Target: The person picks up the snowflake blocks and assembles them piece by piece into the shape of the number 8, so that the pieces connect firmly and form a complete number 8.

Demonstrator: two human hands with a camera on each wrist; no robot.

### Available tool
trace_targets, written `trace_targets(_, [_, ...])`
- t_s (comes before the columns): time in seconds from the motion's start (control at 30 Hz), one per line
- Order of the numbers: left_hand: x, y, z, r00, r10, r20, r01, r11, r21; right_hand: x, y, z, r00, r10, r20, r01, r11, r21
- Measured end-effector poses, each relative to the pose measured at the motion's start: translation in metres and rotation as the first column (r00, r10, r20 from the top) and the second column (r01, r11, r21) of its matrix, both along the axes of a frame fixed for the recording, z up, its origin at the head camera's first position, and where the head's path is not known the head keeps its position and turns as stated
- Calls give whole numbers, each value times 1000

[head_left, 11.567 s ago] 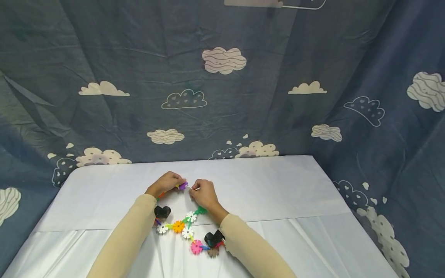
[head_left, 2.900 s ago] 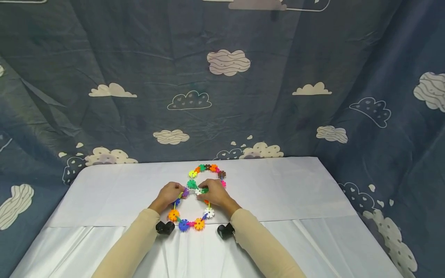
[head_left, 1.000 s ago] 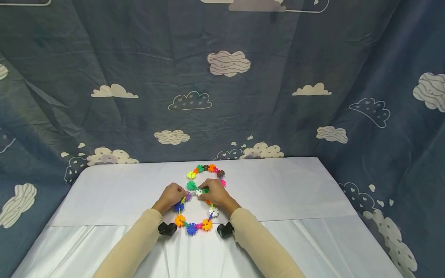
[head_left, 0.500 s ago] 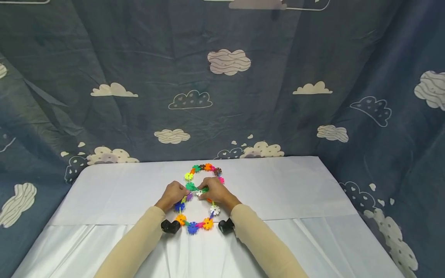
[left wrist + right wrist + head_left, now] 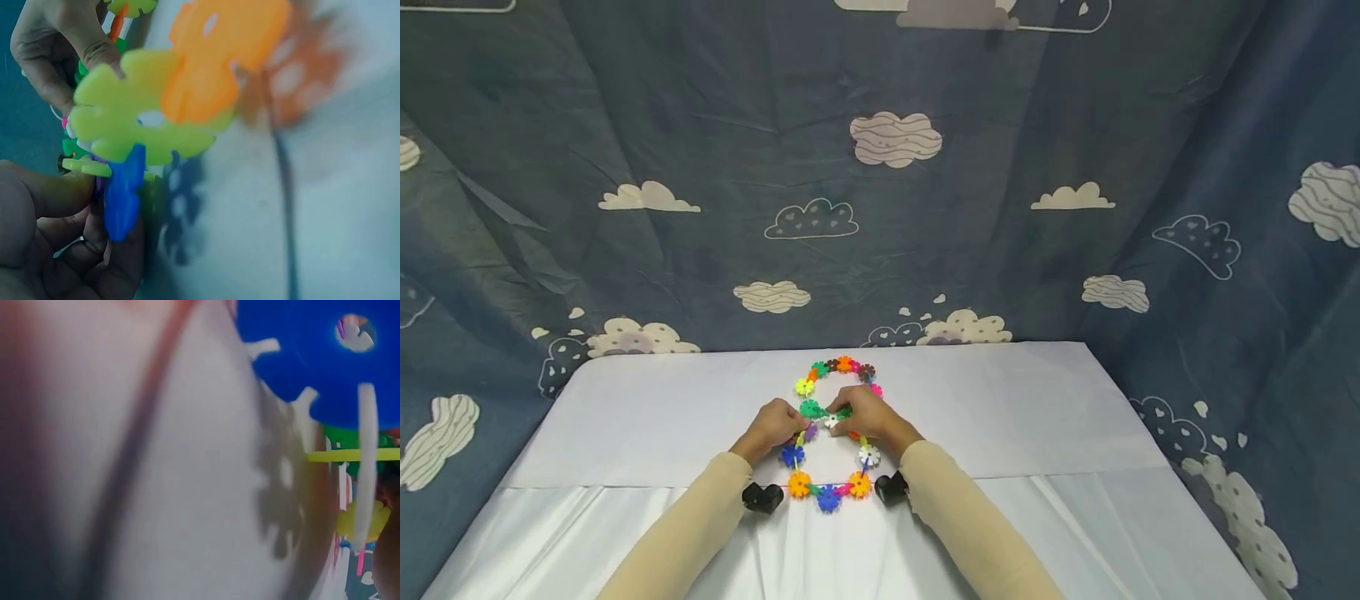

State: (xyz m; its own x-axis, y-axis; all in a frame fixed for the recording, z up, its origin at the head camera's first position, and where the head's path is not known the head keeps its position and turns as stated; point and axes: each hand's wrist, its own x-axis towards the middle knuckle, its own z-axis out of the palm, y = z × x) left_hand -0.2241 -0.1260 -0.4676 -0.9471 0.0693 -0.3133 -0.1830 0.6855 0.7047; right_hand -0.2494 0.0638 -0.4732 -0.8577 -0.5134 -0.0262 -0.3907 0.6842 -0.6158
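Interlocking notched plastic discs form a chain in a figure-eight shape on the table. The far loop holds a green disc [image 5: 810, 408] and a yellow disc [image 5: 805, 387]; the near loop holds a blue disc [image 5: 828, 498] and two orange ones. My left hand [image 5: 772, 427] pinches the chain at a purple disc [image 5: 810, 432], where the loops meet. My right hand [image 5: 867, 414] pinches a white disc [image 5: 831, 421] just right of it; fingers cover part of the chain there. In the left wrist view, the thumb and fingers of my left hand [image 5: 69, 231] close round pieces beside a blue disc [image 5: 124, 197].
A white cloth covers the table [image 5: 1000, 417], with a fold line across it. Behind and at the sides hangs a dark curtain [image 5: 962, 233] with a cloud print. Black wrist cameras [image 5: 763, 497] sit by both sleeves, near the lower loop.
Earlier the chain lay nearer me, its left end pinched apart from a white piece. Since then it has become two loops. In the last second the near loop has shifted right and towards me.
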Motion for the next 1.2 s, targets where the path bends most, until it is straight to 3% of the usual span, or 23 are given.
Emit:
trace_targets(0.23, [7, 7, -5, 1000, 24, 1, -24, 997, 70, -3, 10, 2, 999, 52, -5, -52, 998, 30])
trace_targets(0.7, [6, 13, -5, 998, 56, -7, -56, 997, 49, 0, 13, 4, 999, 39, -30, -38, 999, 22])
trace_targets(0.9, [7, 5, -5, 999, 50, -10, -49, 995, 83, -4, 13, 2, 993, 106, -53, -105, 994, 12])
trace_targets(1.0, [14, -4, -4, 998, 59, -16, -56, 991, 119, 1, 16, 7, 995, 89, -35, -88, 996, 22])
trace_targets(1.13, [33, -29, 3, 990, -6, -143, 11, 1000, 30, 16, 43, 19, 998, -21, -66, 22, 1000, 22])
trace_targets(1.2, [45, -45, 9, 964, -99, -245, 82, 994, -79, 28, 66, 21, 987, -100, -128, 109, 992, 65])
